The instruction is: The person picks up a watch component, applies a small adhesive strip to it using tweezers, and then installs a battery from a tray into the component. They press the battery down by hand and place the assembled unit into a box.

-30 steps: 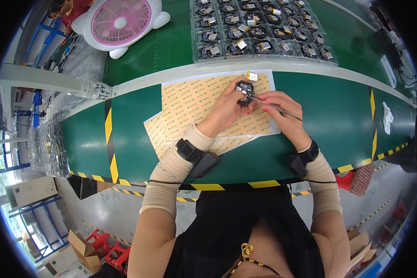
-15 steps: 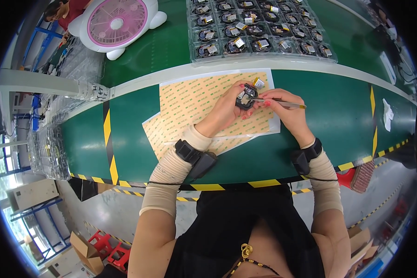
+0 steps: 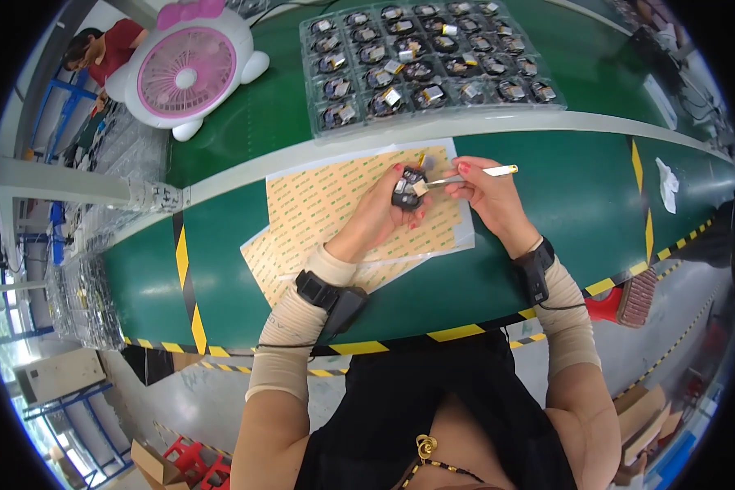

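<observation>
Left hand (image 3: 381, 214) is curled around a small dark round component (image 3: 407, 189), fingers wrapped on its far side and thumb beneath, so the part is raised off the worktop (image 3: 220, 237) and faces up toward the camera. It sits over the upper right area of the tan adhesive sheets (image 3: 327, 204) spread on the green surface, not touching them as far as can be told

Right hand (image 3: 488, 196) is pinched closed on a slim metal tweezers (image 3: 465, 175), thumb and forefinger near the middle of the tool. Long axis of the tweezers runs nearly level, handle end out to the right, tip pointing left and resting at or just on the right edge of the component; a small pale bit shows at the tip, too small to identify

Key relation: the component lies directly left of the right hand, at the tool tip, in line with the tool axis. Both hands are close together; left hand bears the part, right hand only reaches it through the tool

Beyond the hands, a clear blister tray (image 3: 433, 61) holds rows of similar dark components, well apart from the held one across a pale strip. A pink and white desk fan (image 3: 186, 73) stands at upper left. Black wrist devices (image 3: 335, 296) sit on both forearms. A white scrap (image 3: 668, 184) lies far right
</observation>
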Demonstrator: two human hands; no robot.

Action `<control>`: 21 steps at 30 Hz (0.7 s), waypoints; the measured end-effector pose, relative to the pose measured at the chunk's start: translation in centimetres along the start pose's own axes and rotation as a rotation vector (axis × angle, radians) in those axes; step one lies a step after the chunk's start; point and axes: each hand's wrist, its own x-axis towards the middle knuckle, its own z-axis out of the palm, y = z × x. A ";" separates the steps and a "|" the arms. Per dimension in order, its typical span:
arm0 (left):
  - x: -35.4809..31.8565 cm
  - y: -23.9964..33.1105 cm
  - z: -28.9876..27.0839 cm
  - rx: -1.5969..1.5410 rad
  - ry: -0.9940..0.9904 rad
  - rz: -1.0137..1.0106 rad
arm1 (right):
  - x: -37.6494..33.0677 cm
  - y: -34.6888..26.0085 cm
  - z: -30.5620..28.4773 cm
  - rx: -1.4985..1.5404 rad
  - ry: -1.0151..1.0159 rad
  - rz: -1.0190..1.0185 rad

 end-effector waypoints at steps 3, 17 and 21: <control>0.2 -1.7 -2.6 0.028 -0.117 0.052 | -0.4 -0.4 0.2 0.283 0.166 -0.126; -0.5 -1.5 -3.1 0.038 -0.092 0.007 | -4.7 -14.9 -5.6 0.221 0.128 -0.612; 0.1 -1.3 -3.0 0.028 -0.084 0.016 | -7.0 -17.6 -7.8 0.271 0.196 -0.721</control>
